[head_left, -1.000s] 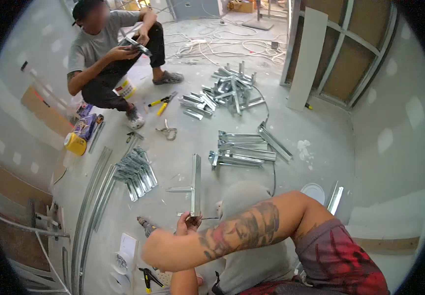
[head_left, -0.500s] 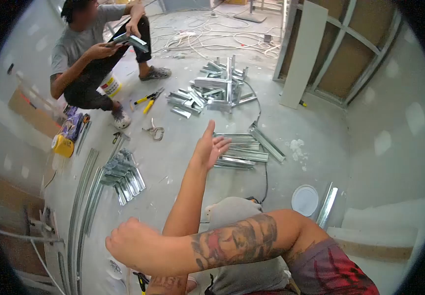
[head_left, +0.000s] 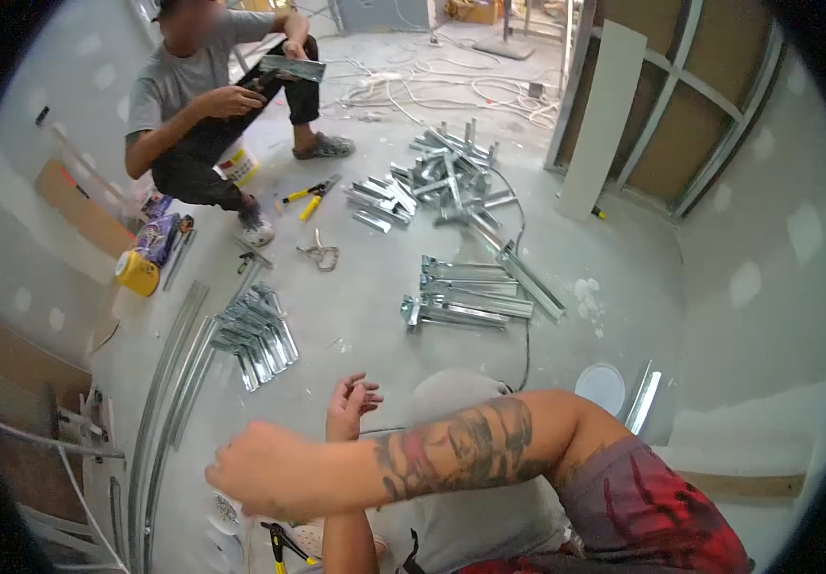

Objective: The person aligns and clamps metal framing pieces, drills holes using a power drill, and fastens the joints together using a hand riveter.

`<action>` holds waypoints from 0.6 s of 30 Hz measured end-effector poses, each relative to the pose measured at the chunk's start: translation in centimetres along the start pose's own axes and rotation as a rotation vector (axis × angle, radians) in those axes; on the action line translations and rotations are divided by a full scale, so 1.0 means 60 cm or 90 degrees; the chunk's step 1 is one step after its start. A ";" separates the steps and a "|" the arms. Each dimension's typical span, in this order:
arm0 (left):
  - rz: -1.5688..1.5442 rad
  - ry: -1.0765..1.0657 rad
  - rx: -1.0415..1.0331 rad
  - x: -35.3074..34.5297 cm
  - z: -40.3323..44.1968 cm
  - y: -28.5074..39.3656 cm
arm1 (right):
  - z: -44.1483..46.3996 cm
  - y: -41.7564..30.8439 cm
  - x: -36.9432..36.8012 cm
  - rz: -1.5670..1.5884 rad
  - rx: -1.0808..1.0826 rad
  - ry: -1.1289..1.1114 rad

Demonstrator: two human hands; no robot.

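Note:
My left hand (head_left: 352, 406) is raised in front of my knee, its fingers apart and loosely bent, with nothing in it. My tattooed right forearm crosses over the left one. At its end my right hand (head_left: 260, 469) is curled closed, seen from the back, so its inside is hidden. Below it on the floor lies a yellow-and-black handled tool (head_left: 284, 547), partly cut off by the frame. Ahead of my left hand lies a row of short metal channel pieces (head_left: 475, 297). Another stack of bent metal pieces (head_left: 258, 335) lies to the left.
A seated co-worker (head_left: 207, 96) holds a metal piece (head_left: 293, 69). Beyond the row is a heap of cut channels (head_left: 446, 177). Yellow-handled snips (head_left: 312, 201), a locking clamp (head_left: 318, 253), long channels (head_left: 169, 364), a white lid (head_left: 600, 389) and cables (head_left: 461, 81) lie about.
My left hand has drawn back from over the metal row toward my knee, its fingers now more bent. My right hand stays put. The co-worker's metal piece has turned, and the view has shifted slightly.

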State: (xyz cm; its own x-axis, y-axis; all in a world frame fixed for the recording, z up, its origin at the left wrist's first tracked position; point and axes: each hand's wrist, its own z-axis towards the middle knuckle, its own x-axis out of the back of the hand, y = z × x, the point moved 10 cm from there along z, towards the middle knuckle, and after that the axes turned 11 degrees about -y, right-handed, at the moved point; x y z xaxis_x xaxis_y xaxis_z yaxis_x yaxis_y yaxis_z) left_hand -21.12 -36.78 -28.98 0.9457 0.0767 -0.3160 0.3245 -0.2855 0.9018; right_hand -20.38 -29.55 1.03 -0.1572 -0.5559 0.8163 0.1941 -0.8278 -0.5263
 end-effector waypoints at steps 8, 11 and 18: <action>0.367 -0.111 0.048 -0.067 -0.135 0.082 | -0.042 0.063 0.095 0.077 -0.076 0.023; 0.410 -0.197 0.018 -0.075 -0.190 0.211 | -0.134 0.219 0.118 0.066 -0.320 0.060; 0.717 0.085 0.224 0.227 -0.384 0.301 | -0.595 0.723 0.090 -0.053 -0.833 0.364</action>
State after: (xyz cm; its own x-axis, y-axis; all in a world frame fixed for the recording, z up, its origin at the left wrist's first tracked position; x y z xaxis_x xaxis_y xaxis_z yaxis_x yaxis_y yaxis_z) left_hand -1.90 -18.86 -10.20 0.6960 -0.2926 0.6557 -0.6957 -0.5007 0.5150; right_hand -47.40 -71.17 -25.92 -0.5465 -0.1963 0.8141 -0.8020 -0.1571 -0.5762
